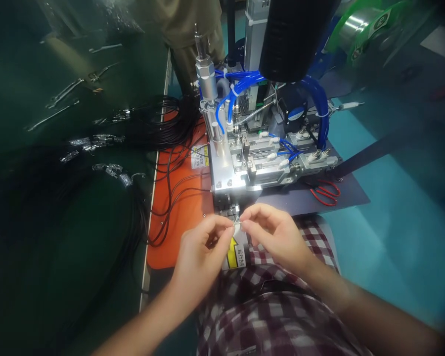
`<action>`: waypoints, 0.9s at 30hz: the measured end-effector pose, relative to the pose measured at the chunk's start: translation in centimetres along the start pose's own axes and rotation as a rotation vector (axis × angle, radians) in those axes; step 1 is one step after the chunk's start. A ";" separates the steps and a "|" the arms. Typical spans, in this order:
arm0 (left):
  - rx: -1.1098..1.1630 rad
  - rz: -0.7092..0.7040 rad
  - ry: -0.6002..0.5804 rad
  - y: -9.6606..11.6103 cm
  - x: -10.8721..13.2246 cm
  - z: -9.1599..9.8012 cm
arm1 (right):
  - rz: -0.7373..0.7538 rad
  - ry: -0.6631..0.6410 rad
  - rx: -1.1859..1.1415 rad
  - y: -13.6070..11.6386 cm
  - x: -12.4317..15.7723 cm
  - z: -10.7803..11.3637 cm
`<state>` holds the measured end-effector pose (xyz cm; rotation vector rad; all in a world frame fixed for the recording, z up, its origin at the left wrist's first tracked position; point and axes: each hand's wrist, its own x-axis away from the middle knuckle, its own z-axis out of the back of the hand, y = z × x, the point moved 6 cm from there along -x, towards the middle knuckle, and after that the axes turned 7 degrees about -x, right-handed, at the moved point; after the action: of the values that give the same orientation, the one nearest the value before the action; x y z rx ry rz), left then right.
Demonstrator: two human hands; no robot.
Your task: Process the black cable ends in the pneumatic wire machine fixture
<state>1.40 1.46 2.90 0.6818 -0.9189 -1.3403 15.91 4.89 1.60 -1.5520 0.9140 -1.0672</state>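
Both hands meet at the front end of a metal machine (222, 170), over a label with a yellow arrow (232, 254). Thumb and forefinger of my left hand (207, 244) pinch one side of some thin pale wires (237, 222). From the right, my right hand (276, 235) pinches the same small wires with its fingertips. The wires' exact shape is too small to tell. Just behind the fingertips is a small metal fixture (232, 211) on the machine.
Black cables (166, 123) with bare metal ends lie on the left over an orange mat (178, 212). Red-handled scissors (325, 193) rest right of the machine. Blue air tubes (321, 109), a black cylinder (296, 39) and a green-rimmed spool (359, 29) stand behind. A person (191, 24) is at the back.
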 end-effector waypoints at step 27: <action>0.549 0.319 -0.160 -0.9 -0.8 -1.4 | 0.530 0.125 0.395 -1.8 1.5 -0.2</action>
<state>2.12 2.03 1.34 0.8059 -1.4849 -0.8664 16.29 3.79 3.63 -0.8581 1.0492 -0.8929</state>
